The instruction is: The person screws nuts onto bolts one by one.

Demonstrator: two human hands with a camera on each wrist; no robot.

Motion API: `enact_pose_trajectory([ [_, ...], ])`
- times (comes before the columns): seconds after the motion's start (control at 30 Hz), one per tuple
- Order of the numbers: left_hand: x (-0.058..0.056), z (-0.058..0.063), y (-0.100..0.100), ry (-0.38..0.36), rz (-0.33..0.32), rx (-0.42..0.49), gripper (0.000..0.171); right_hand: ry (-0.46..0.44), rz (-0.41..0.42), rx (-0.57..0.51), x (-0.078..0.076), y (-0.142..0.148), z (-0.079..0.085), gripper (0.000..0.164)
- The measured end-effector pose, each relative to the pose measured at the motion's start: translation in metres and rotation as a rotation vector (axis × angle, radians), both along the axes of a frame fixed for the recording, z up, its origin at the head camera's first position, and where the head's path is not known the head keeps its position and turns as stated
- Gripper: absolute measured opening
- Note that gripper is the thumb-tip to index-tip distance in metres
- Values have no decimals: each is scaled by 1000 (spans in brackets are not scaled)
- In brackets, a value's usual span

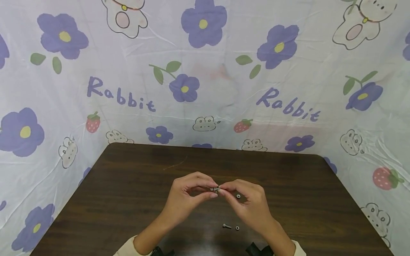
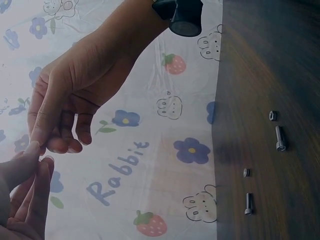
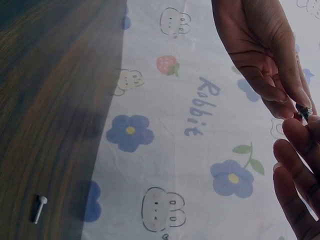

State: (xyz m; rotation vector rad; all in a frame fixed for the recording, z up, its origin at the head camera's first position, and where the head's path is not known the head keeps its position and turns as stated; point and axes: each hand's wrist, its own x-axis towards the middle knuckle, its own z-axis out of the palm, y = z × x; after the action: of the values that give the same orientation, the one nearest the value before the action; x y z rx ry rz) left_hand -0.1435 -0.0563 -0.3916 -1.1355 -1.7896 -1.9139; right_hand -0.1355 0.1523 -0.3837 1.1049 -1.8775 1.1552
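Both hands meet above the dark table, fingertip to fingertip. Between thumb and fingers, my left hand (image 1: 185, 195) pinches one end of a small metal bolt (image 1: 214, 190). My right hand (image 1: 251, 201) pinches the other end; fingertips cover most of the piece, and whether a nut sits on it I cannot tell. In the right wrist view the bolt (image 3: 303, 111) shows as a dark bit between the fingertips. Below the right hand lie a loose bolt (image 1: 226, 226) and a nut (image 1: 237, 228). A second nut (image 1: 238, 196) lies just behind that hand's fingers.
The left wrist view shows two bolts on the tabletop, a larger bolt (image 2: 280, 138) and a thinner bolt (image 2: 249, 204), each near a nut. A brown wooden table (image 1: 134, 177) spans the front. Patterned cloth (image 1: 205, 64) hangs behind it and along both sides.
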Motion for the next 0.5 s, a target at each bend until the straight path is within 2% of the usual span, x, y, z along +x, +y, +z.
enact_pose_trajectory([
  [0.5,1,0,0,-49,76,-48,17,6,7,-8,0,-1,-1,7],
])
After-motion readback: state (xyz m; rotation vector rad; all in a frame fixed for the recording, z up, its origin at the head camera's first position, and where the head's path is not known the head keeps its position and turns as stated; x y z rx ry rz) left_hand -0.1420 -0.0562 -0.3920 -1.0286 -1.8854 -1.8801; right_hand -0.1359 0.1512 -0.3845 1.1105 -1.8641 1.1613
